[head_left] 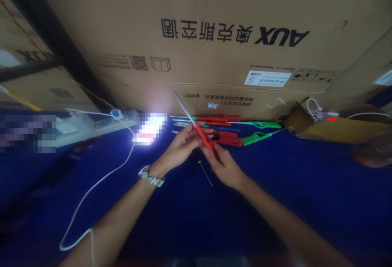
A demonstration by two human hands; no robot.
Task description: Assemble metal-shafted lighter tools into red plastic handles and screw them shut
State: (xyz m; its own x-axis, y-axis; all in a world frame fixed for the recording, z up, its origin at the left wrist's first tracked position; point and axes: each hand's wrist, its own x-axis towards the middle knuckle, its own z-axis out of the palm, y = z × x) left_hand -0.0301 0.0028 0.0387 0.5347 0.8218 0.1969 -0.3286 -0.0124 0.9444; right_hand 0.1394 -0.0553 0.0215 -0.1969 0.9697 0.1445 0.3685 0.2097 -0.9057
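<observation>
Both my hands hold one red long-nosed lighter (200, 131) above the blue table, its metal tube pointing up and to the left. My left hand (180, 146), with a metal watch on the wrist, closes round the lighter's red body from the left. My right hand (223, 165) grips its lower end from the right. A thin dark rod (206, 173) lies on the cloth just below my hands. Behind them several red, green and blue lighters (232, 130) lie in a row.
A large AUX cardboard box (214, 46) stands along the back. A lit phone (150, 130) with a white cable (92, 189) lies at the left near a power strip (92, 122). A small open brown box (333, 130) sits at the right. Blue cloth (306, 185) covers the table.
</observation>
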